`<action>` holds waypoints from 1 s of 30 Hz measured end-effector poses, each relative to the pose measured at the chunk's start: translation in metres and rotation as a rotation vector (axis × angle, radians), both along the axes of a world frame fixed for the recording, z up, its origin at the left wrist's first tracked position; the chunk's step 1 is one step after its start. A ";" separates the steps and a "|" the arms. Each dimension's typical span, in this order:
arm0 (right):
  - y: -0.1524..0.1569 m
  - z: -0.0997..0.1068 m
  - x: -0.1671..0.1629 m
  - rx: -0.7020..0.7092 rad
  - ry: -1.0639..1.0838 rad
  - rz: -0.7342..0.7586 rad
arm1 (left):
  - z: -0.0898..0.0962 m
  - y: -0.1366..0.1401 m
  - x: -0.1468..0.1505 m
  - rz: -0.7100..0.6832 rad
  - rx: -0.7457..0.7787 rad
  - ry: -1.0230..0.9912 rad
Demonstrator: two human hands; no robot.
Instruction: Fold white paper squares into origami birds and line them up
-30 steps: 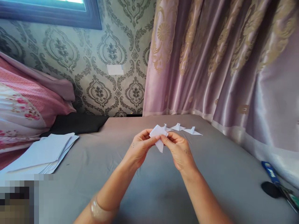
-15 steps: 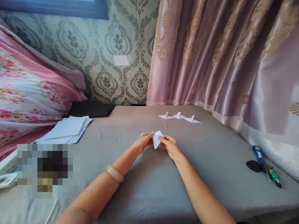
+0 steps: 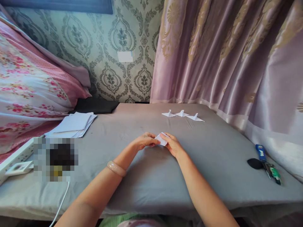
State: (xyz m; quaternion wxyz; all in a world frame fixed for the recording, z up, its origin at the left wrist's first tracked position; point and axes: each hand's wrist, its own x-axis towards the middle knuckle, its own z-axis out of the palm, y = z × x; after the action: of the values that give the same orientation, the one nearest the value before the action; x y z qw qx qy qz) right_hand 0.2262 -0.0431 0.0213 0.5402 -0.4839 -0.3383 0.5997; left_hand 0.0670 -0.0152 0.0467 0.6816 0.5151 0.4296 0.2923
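Observation:
A small folded piece of white paper is held up between both hands over the middle of the grey-covered surface. My left hand, with a pale bangle on its forearm, pinches the paper's left edge. My right hand grips the right side, thumb lying across the front. The fingers behind the paper are partly hidden. Beyond the hands, three folded paper cranes stand in a row, close to one another.
At the left lie a stack of white paper sheets and a black flat item. A white power strip with a cable sits nearer, beside a blurred-out patch. Keys with a blue tag lie at the right, by the curtain.
The paper has turned from a tall kite shape to a more sideways tilt, and my left fingers have slid to its lower left edge. The camera view has shifted slightly.

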 end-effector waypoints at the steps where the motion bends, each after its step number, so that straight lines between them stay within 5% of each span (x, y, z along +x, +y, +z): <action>1: 0.001 0.000 0.001 -0.001 -0.002 -0.001 | 0.002 0.004 0.000 0.001 0.003 -0.003; 10: 0.002 -0.011 -0.004 -0.016 -0.055 -0.016 | -0.016 0.020 0.024 0.229 0.042 -0.186; 30: 0.033 0.007 -0.006 -0.068 -0.121 -0.041 | -0.019 0.025 0.009 0.150 0.104 -0.120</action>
State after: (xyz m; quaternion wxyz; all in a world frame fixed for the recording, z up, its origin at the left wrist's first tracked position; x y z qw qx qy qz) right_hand 0.2206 -0.0102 0.0287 0.5141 -0.5442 -0.3399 0.5692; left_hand 0.0756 0.0102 0.0276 0.6547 0.4978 0.4098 0.3945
